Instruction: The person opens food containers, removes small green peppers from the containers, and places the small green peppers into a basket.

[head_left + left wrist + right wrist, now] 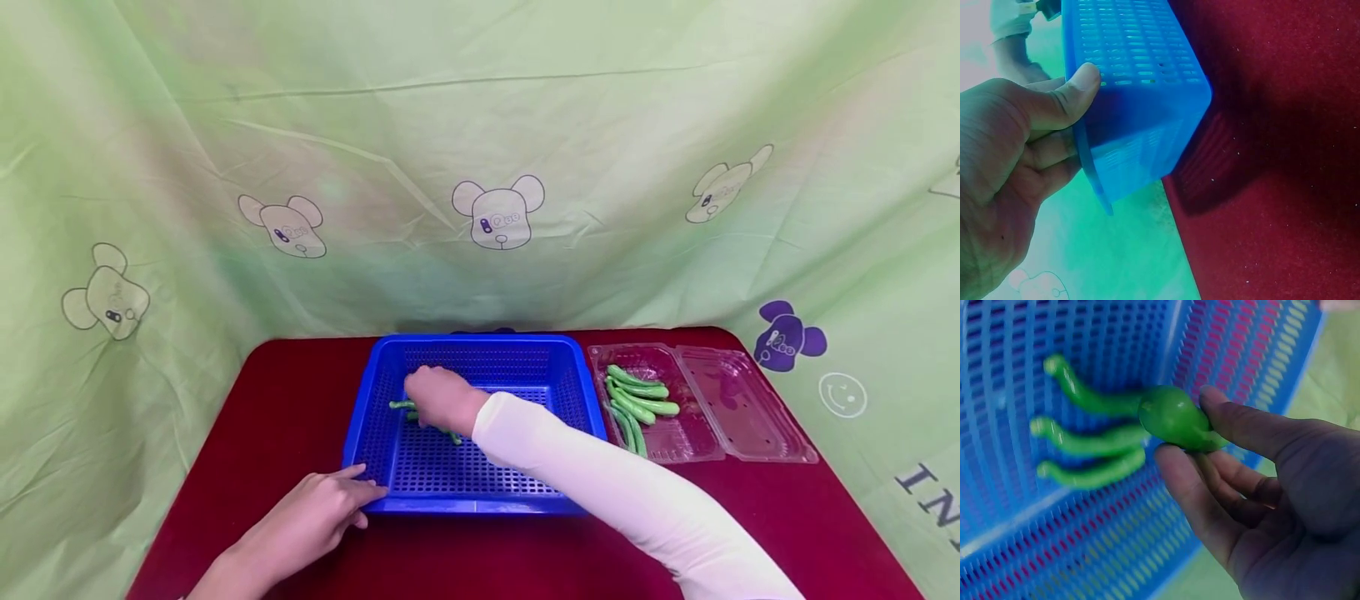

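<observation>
A blue slotted basket (480,340) stands in the middle of a red table (285,417). My right hand (431,400) reaches into it and pinches a green pepper (1169,415) between thumb and fingers (1235,425), just above the basket floor (1116,550). Two more green peppers (1088,442) lie on the floor beside it. My left hand (352,492) holds the basket's near left corner: the thumb (1082,81) lies on the wall (1141,62) and the fingers curl under the rim.
Right of the basket lies an open clear plastic clamshell box (701,454) with several green peppers (641,398) in one half; its lid (746,408) lies flat beside it. A green printed cloth (480,167) hangs behind and around the table.
</observation>
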A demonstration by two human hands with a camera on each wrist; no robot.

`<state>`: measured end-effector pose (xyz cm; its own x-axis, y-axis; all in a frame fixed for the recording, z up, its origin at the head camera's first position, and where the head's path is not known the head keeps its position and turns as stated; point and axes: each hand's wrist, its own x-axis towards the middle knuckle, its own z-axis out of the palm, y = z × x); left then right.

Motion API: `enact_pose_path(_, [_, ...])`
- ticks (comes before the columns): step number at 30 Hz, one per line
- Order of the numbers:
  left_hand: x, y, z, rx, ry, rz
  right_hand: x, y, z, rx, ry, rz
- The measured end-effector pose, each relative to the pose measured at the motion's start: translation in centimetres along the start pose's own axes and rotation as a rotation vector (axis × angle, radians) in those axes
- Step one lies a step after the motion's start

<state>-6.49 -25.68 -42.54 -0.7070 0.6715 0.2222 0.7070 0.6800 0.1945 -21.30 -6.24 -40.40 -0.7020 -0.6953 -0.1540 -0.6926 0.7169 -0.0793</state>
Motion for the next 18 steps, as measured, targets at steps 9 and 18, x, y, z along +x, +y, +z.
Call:
enact_pose_path(9, [0.0, -0.1, -0.1, 0.007, 0.002, 0.015, 0.3, -1.7, 3.0, -0.039, -0.070, 0.043])
enact_pose_path(18, [0.0, -0.1, 0.0, -0.003, -0.005, 0.000, 0.3, -1.7, 4.8, -0.077, 0.014, 0.044])
